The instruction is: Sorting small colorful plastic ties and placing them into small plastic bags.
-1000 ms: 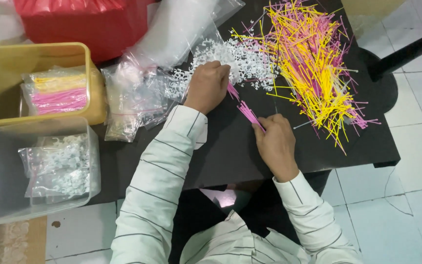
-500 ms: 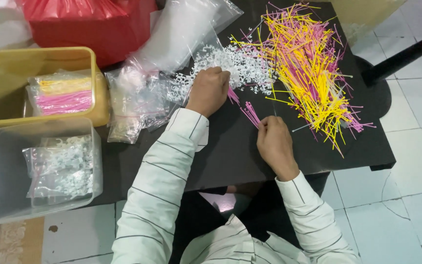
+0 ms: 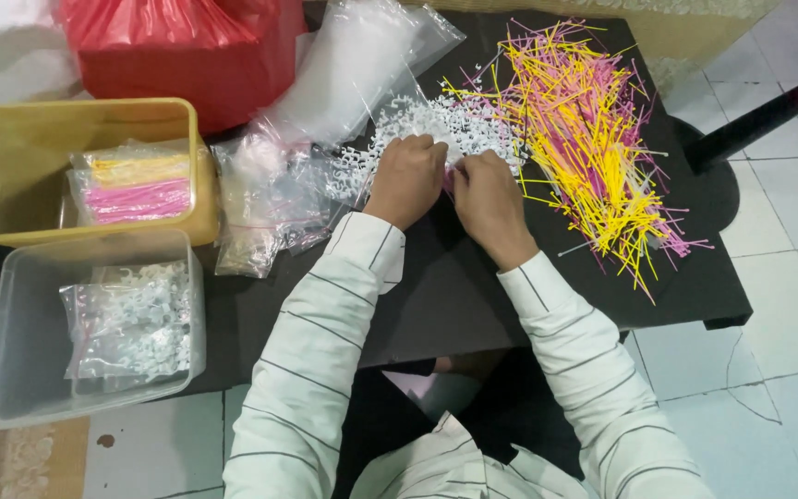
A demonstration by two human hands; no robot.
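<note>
There are two hands, a left hand (image 3: 408, 177) and a right hand (image 3: 489, 198). There are two boxes, one yellow box (image 3: 11, 129) and one clear box (image 3: 20, 305). One red bag (image 3: 187, 46). Too many sticks (image 3: 584, 120) to count.

Yellow and pink sticks (image 3: 584, 129), black table (image 3: 454, 296)
</note>
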